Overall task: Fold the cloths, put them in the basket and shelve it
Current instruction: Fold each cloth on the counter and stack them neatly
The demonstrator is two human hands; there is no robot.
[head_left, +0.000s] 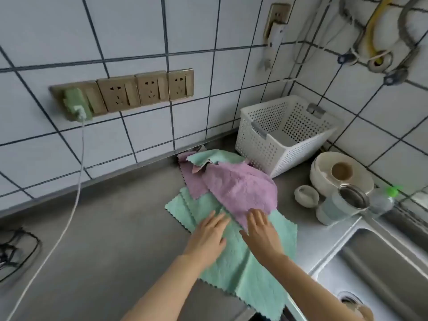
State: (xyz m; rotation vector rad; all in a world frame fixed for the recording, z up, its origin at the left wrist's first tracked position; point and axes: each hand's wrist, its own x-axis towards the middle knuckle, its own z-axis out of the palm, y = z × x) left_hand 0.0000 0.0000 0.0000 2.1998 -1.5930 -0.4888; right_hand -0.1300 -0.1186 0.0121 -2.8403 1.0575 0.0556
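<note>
White square tiles with dark grout back a dull grey steel counter (104,228), where a white charger cable (69,216) trails at the left and a heap of fleecy, zigzag-edged cloths is spread. The left hand (208,237) and right hand (261,232) are laid flat with fingers straight on the mint-green cloth (250,269), the right fingertips touching the mauve cloth (240,186). The perforated white plastic basket (289,135) stands empty in the corner; since the green cloth overhangs the front edge beside the sink (382,269), it could be dragged off.
</note>
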